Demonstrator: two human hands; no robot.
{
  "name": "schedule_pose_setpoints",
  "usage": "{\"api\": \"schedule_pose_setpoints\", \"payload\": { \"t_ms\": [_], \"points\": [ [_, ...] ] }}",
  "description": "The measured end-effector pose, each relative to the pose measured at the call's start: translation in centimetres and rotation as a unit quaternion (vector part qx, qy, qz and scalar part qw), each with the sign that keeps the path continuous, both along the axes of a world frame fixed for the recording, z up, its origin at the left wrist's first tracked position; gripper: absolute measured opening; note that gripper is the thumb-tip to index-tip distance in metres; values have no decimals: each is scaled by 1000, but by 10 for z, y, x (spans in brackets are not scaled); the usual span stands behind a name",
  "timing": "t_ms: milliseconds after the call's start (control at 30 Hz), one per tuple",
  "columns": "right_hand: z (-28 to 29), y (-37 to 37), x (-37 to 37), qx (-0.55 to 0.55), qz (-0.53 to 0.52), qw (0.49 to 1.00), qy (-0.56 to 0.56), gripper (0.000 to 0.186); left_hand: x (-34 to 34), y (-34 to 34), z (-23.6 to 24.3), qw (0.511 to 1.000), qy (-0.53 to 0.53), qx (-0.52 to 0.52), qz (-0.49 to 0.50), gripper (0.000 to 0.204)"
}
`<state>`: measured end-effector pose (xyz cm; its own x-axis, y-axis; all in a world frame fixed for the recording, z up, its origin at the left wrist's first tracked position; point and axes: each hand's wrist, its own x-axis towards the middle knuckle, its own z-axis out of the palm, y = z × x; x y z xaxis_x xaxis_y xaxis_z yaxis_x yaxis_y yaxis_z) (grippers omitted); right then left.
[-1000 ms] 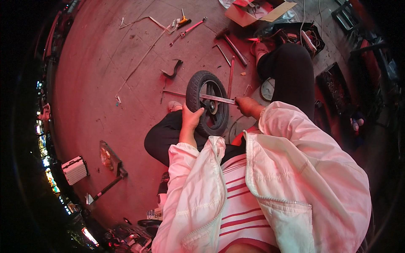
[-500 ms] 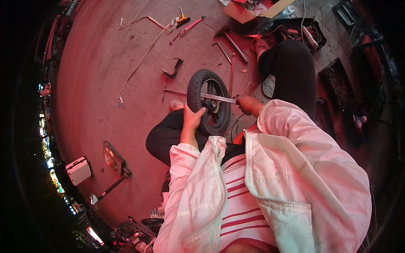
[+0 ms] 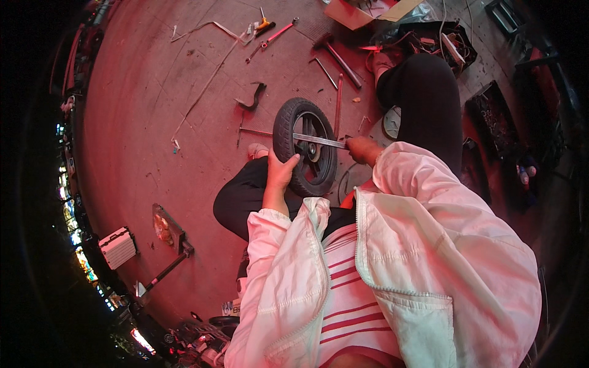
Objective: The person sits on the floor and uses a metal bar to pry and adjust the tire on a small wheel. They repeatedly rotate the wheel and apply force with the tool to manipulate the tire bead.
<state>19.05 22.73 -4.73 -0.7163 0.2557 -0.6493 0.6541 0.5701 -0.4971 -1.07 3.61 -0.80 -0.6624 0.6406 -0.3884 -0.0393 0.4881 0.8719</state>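
Note:
A small black wheel (image 3: 284, 132) with a treaded tyre stands tilted between my legs. My left hand (image 3: 280, 173) grips the near left side of the tyre, thumb toward the rim. My right hand (image 3: 364, 150) is closed around the end of a flat silver metal bar (image 3: 326, 142), which reaches leftward across the wheel's spokes to the tyre's rim. How the bar's far tip meets the tyre is hard to make out. Beyond the wheel, a thin T-handled rod (image 3: 254, 131) lies on the floor.
Scattered on the floor ahead are a hammer (image 3: 342, 66), a wrench (image 3: 272, 41), a yellow-and-black-handled screwdriver (image 3: 264, 26), a red bar (image 3: 338, 105) and a bent black piece (image 3: 253, 97). A cardboard box (image 3: 350, 15) stands at the far right, a silver case (image 3: 117, 248) at left.
The view has shifted very slightly. Both hands keep their hold, and the wheel and bar look almost the same as before.

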Motion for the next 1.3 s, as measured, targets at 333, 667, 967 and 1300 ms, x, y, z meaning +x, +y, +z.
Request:
{"api": "schedule_pose_setpoints", "payload": {
  "t_ms": [333, 667, 967, 1300],
  "points": [
    [-3, 0, -5, -12, 3, 999, -35, 25, 3, 15, 17, 975, -144, 133, 105, 57],
    [-6, -2, -5, -7, -45, 999, 20, 23, 5, 30, 17, 982, -114, 124, 83, 66],
    [-18, 5, -8, 59, -16, 998, -26, 23, 4, 24, 6, 999, 7, 31, 43, 72],
    [5, 9, -11, 196, -45, 978, -63, 19, 5, 11, 1, 997, 71, 4, -21, 79]
  ]
}}
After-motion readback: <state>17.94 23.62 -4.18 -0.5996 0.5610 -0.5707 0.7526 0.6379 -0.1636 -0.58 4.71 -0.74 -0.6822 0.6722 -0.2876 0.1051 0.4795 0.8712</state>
